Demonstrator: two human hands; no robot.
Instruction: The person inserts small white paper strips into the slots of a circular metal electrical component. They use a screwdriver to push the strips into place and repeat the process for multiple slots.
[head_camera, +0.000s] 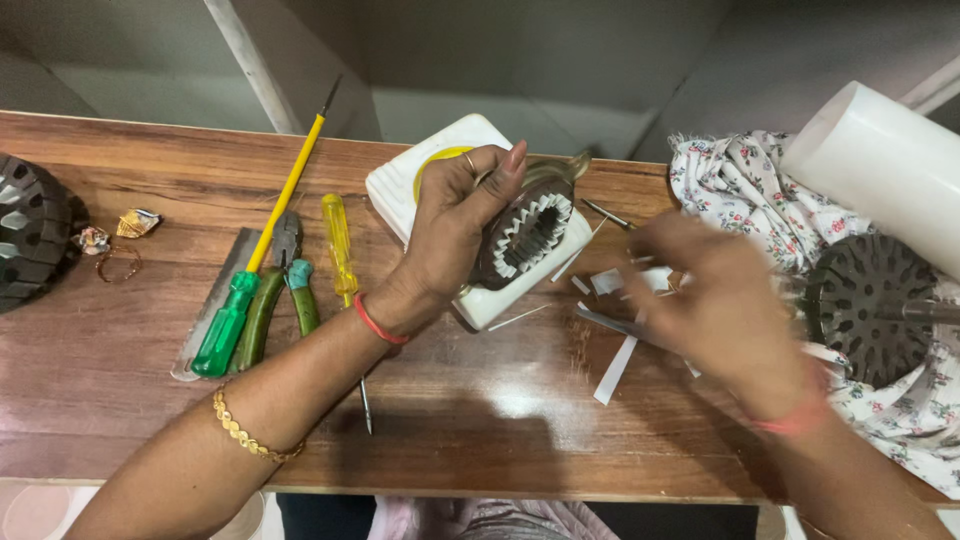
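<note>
Left hand (455, 235) fingers clamped on 1 toothed stator ring (528, 235), right hand (715, 300) blurred, grip unclear, 2 screwdrivers (340, 245)

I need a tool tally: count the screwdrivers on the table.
2. A long yellow-shafted one with a green handle lies at the left, by the pliers. A yellow-handled one lies beside it, its shaft passing under the left hand's wrist. Others may be hidden under the hands.

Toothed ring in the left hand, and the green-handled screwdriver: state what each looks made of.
Toothed ring: dull grey metal, seemingly stacked laminations, judging by its ridged inner teeth. Green-handled screwdriver: glossy translucent plastic handle; yellow shaft looks plastic-sleeved, dark metal tip.
</note>
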